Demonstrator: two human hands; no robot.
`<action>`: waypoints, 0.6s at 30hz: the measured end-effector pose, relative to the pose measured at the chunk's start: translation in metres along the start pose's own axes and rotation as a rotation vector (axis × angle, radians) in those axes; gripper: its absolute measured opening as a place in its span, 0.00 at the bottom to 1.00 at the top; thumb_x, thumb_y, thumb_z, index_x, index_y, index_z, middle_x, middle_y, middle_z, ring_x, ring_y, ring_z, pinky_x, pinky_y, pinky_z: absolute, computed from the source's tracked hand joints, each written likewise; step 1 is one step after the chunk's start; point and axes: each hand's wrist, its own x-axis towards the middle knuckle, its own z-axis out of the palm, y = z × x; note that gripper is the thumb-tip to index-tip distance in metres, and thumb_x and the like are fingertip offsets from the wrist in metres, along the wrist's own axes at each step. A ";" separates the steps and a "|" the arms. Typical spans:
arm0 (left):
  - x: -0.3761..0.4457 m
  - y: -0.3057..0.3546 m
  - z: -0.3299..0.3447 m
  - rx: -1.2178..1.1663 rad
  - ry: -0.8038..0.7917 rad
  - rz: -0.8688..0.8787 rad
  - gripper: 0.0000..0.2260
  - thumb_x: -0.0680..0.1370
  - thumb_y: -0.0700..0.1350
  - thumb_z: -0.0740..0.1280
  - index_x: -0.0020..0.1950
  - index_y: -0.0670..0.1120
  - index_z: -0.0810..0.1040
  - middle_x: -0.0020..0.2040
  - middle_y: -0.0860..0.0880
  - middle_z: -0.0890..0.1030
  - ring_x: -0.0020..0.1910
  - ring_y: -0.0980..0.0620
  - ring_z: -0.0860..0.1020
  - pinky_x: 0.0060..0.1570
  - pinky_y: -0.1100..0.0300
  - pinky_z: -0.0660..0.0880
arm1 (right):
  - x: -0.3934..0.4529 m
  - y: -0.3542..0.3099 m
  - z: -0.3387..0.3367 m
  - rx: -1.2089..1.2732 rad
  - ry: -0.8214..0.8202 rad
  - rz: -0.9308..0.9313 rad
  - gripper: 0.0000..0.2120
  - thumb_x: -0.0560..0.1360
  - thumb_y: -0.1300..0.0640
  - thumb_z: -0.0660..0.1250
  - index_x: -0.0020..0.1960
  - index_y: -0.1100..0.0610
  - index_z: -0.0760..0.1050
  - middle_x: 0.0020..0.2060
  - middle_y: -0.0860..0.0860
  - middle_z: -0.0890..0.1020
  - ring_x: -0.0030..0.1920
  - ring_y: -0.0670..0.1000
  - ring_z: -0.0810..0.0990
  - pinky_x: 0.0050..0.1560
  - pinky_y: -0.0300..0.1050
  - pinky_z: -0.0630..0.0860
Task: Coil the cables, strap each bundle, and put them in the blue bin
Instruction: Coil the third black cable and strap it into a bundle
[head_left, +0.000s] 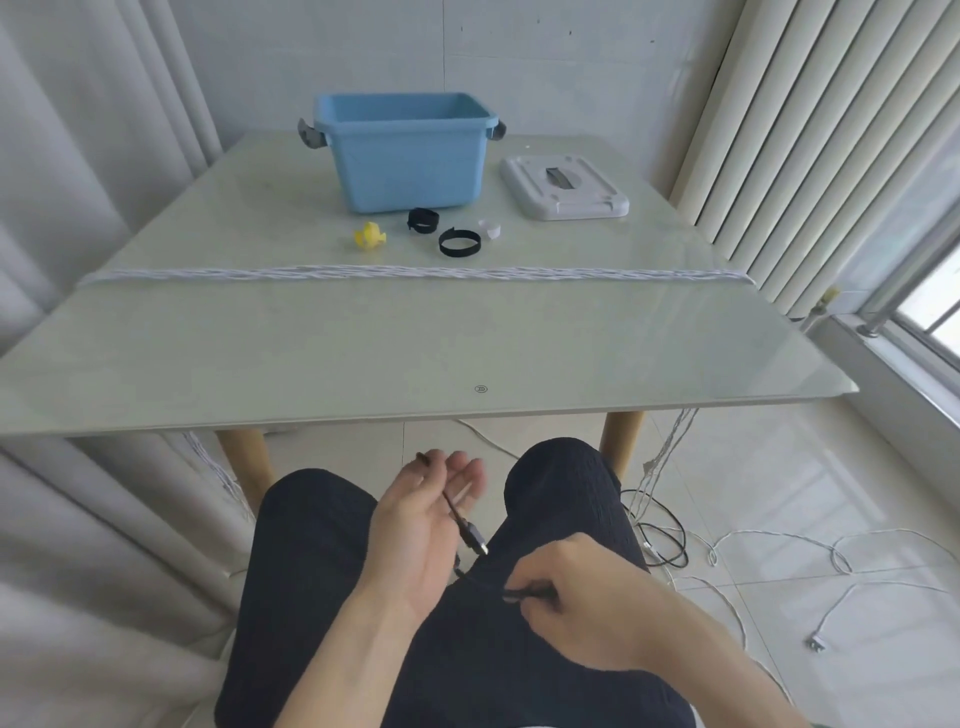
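Note:
A thin black cable with a USB plug runs across my lap, below the table's front edge. My left hand is palm-up with straight fingers, and the cable lies over it with the plug hanging off the palm. My right hand pinches the same cable lower down. The blue bin stands open at the far middle of the table. In front of it lie two black straps, a yellow strap and a white strap. A white twisted cable stretches across the whole table.
The bin's grey-white lid lies to the right of the bin. White cables and more black cable trail over the tiled floor at right. Wooden table legs stand close to my knees. Curtains hang left, blinds right.

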 end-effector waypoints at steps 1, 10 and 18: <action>-0.003 -0.002 0.002 0.119 -0.040 -0.011 0.05 0.83 0.37 0.60 0.49 0.40 0.74 0.45 0.41 0.81 0.49 0.43 0.83 0.58 0.47 0.77 | 0.002 -0.002 0.001 -0.018 0.010 -0.034 0.10 0.76 0.58 0.60 0.48 0.56 0.80 0.40 0.49 0.82 0.44 0.49 0.76 0.46 0.42 0.74; -0.017 0.006 0.002 1.135 -0.420 -0.103 0.13 0.85 0.43 0.56 0.52 0.41 0.79 0.32 0.45 0.79 0.27 0.49 0.71 0.28 0.61 0.67 | 0.008 0.002 -0.015 0.157 0.519 0.070 0.13 0.66 0.45 0.79 0.43 0.48 0.78 0.38 0.42 0.78 0.42 0.45 0.78 0.38 0.38 0.75; -0.014 0.019 0.001 0.832 -0.530 -0.196 0.14 0.79 0.50 0.60 0.42 0.40 0.75 0.28 0.49 0.55 0.26 0.52 0.52 0.27 0.58 0.50 | 0.018 0.012 -0.007 0.497 0.301 0.008 0.19 0.78 0.35 0.61 0.43 0.46 0.81 0.47 0.47 0.82 0.49 0.51 0.82 0.50 0.49 0.77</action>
